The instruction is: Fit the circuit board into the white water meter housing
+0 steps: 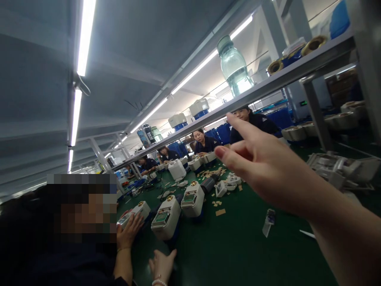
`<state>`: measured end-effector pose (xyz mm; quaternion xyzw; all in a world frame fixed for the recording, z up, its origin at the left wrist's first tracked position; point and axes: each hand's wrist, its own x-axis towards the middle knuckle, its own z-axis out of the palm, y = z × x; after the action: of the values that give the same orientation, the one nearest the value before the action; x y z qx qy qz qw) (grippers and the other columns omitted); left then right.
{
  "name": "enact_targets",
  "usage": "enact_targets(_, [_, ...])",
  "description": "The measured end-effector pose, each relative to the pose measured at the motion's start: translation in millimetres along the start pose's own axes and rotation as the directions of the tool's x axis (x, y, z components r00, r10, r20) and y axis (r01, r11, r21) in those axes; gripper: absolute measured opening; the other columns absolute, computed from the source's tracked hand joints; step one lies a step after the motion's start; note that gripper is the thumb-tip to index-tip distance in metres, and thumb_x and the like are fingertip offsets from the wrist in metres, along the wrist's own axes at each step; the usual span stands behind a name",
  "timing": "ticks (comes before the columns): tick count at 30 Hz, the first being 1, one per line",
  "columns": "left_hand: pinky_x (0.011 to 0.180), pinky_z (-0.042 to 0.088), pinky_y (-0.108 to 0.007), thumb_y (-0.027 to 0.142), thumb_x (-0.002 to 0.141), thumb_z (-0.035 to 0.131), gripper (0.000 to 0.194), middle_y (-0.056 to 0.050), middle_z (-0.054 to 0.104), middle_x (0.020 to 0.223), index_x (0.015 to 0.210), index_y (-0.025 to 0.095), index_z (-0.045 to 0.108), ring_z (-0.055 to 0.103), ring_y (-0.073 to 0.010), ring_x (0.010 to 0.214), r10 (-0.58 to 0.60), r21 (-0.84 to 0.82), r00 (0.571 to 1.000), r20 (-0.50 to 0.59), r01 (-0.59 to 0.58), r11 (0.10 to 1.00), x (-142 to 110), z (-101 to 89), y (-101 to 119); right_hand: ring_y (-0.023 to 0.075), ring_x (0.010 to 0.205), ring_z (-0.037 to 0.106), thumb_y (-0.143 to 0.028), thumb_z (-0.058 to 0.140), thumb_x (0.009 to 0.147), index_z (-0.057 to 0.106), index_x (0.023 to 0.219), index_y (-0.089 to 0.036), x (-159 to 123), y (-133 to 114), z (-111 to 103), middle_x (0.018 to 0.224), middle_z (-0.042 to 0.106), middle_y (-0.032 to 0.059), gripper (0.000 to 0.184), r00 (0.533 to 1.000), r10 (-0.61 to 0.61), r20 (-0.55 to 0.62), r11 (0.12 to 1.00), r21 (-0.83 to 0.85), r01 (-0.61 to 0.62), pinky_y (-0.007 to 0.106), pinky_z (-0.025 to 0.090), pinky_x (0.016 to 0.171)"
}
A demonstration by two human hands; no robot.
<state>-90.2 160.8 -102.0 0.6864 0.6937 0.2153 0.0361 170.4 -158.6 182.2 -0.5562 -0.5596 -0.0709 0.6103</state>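
My right hand (264, 169) reaches in from the lower right, raised above the green table (238, 246). Its fingers are stretched out and apart toward the far left, and it holds nothing. Below and left of it stand white meters with brass caps (166, 216) (193, 198) in a row. A small clear packet (268, 222) lies on the table under my forearm. My left hand is out of view. At the lower left a co-worker's hand (128, 232) rests on another white meter (139, 208), and that person's other hand (162, 266) lies on the table.
A grey shelf (268, 85) runs overhead with a glass bottle (235, 65) on it. Several co-workers in dark clothes (205, 143) sit along the far side. Tan scraps (220, 212) and white parts (230, 182) litter the table. More white parts (336, 167) are piled at right.
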Motion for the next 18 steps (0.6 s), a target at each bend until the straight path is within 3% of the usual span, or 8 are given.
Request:
enact_targets(3, [0.107,0.038,-0.054,0.049,0.090,0.058,0.044,-0.012,0.056,0.131,0.118,0.014,0.058,0.051,-0.0283,0.125,-0.113,0.122,0.994,0.008,0.111,0.986,-6.1,8.3,4.8,0.0129,0.043,0.050,-0.049,0.052,0.095,0.024,0.153,-0.025,-35.1,11.5,-2.3,0.054,0.054,-0.0058,0.069,0.995,0.055,-0.086,0.989,0.145,-0.042,0.022,0.042,0.036])
enact_targets(6, [0.108,0.035,-0.054,0.053,0.091,0.054,0.049,-0.012,0.054,0.135,0.122,0.015,0.057,0.048,-0.0288,0.128,-0.140,0.191,0.990,0.001,0.138,0.972,-9.5,11.8,12.6,0.0112,0.044,0.048,-0.043,0.052,0.096,0.029,0.151,-0.032,-54.6,21.8,2.7,0.057,0.054,-0.0068,0.060,0.991,0.070,-0.113,0.990,0.131,-0.055,0.019,0.042,0.037])
enact_targets(9, [0.107,0.036,-0.053,0.054,0.091,0.052,0.050,-0.012,0.055,0.133,0.122,0.015,0.056,0.049,-0.0284,0.126,-0.136,0.235,0.991,0.003,0.132,0.963,-11.1,9.7,16.5,0.0100,0.046,0.047,-0.031,0.054,0.095,0.026,0.150,-0.038,-57.9,23.6,10.2,0.058,0.049,-0.0091,0.062,0.993,0.007,-0.115,0.995,0.104,0.005,0.019,0.044,0.043])
enact_targets(12, [0.107,0.037,-0.053,0.054,0.091,0.052,0.050,-0.012,0.055,0.132,0.122,0.015,0.056,0.050,-0.0281,0.125,-0.132,0.258,0.991,0.009,0.126,0.958,-12.9,5.6,17.9,0.0097,0.048,0.050,-0.022,0.054,0.093,0.025,0.151,-0.036,-56.4,20.3,15.2,0.060,0.050,-0.0097,0.066,0.987,-0.090,-0.133,0.991,0.089,0.103,0.020,0.047,0.050])
enact_targets(14, [0.106,0.038,-0.053,0.053,0.091,0.052,0.049,-0.012,0.055,0.132,0.123,0.016,0.056,0.051,-0.0280,0.125,-0.132,0.266,0.991,0.012,0.124,0.956,-14.6,3.4,19.0,0.0096,0.052,0.054,-0.019,0.055,0.092,0.045,0.140,-0.034,-57.1,18.8,17.0,0.065,0.058,-0.0079,0.051,0.976,-0.147,-0.158,0.987,0.040,0.155,0.021,0.048,0.052])
enact_targets(16, [0.105,0.039,-0.053,0.053,0.091,0.053,0.048,-0.012,0.055,0.132,0.122,0.016,0.056,0.051,-0.0280,0.124,-0.131,0.276,0.991,0.013,0.122,0.953,-16.6,1.8,20.4,0.0099,0.060,0.061,-0.016,0.056,0.091,0.064,0.115,-0.028,-59.9,18.1,18.7,0.076,0.066,-0.0047,0.028,0.950,-0.234,-0.205,0.971,-0.006,0.238,0.021,0.051,0.060])
enact_targets(18, [0.105,0.039,-0.053,0.053,0.092,0.053,0.048,-0.012,0.056,0.131,0.122,0.016,0.057,0.051,-0.0280,0.124,-0.127,0.289,0.992,0.011,0.118,0.950,-18.6,0.6,22.1,0.0104,0.067,0.063,-0.014,0.057,0.089,0.065,0.105,-0.024,-64.0,16.7,21.2,0.085,0.069,-0.0021,0.020,0.910,-0.318,-0.267,0.945,-0.015,0.326,0.021,0.053,0.068])
